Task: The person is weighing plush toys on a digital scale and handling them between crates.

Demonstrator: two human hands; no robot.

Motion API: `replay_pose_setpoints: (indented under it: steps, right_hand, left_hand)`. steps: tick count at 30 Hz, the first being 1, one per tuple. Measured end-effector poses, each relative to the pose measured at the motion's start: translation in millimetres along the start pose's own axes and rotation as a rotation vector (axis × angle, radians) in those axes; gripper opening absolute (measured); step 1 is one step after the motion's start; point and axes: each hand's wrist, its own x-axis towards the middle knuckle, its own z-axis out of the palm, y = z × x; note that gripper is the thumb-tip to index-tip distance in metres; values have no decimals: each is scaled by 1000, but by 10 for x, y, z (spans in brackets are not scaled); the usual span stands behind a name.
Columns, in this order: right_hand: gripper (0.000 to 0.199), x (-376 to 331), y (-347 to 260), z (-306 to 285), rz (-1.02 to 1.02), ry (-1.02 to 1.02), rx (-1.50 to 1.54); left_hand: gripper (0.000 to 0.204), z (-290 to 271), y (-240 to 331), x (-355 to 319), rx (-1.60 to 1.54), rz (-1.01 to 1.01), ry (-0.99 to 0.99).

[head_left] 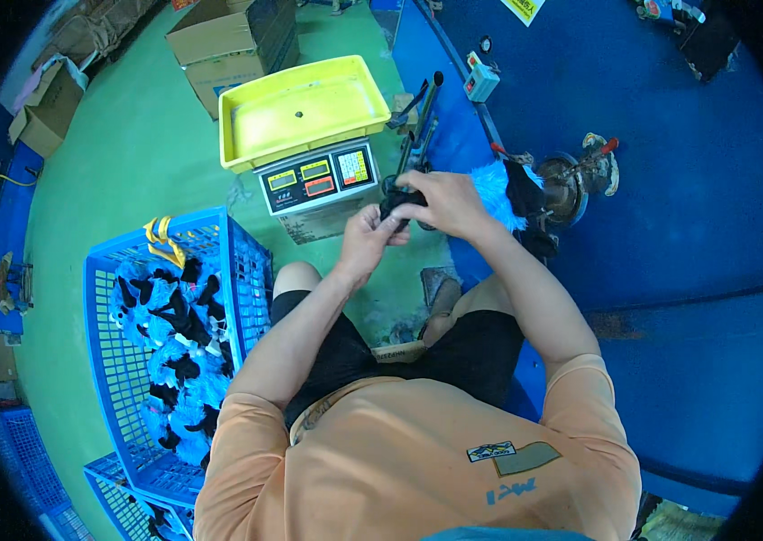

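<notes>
My left hand [370, 242] and my right hand [443, 204] meet just in front of the scale, fingers closed on a small black piece of soft-looking material [392, 202]. Its exact kind is partly hidden by my fingers. Beyond my right wrist, a bright blue furry plush skin [495, 191] with a black part hangs by a round metal fitting [563, 187] on the blue machine. Neither hand touches that plush.
A digital scale [320, 178] carries a yellow tray [305, 135]. On my left, a blue plastic basket [154, 236] holds several blue and black plush pieces. Cardboard boxes [219, 50] stand farther back. The blue machine wall [670, 225] fills the right side, with a small switch box [481, 81].
</notes>
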Motion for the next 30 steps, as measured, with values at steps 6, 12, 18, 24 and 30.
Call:
replay_pose_setpoints:
  steps: [6, 12, 18, 24, 30]
  right_hand:
    - [31, -442, 812, -98, -68, 115, -289]
    - [30, -426, 768, -56, -2, 32, -309]
    - [27, -483, 891, -104, -31, 67, -314]
    - [28, -478, 883, -179, 51, -3, -330]
    - [33, -407, 748, -128, 21, 4, -328]
  left_hand:
    - [18, 436, -120, 88, -134, -49, 37]
    - [19, 209, -81, 81, -90, 0, 63]
    - [21, 142, 149, 106, 10, 26, 24]
    - [23, 269, 268, 278, 110, 64, -54]
    - [18, 224, 363, 194, 137, -25, 49]
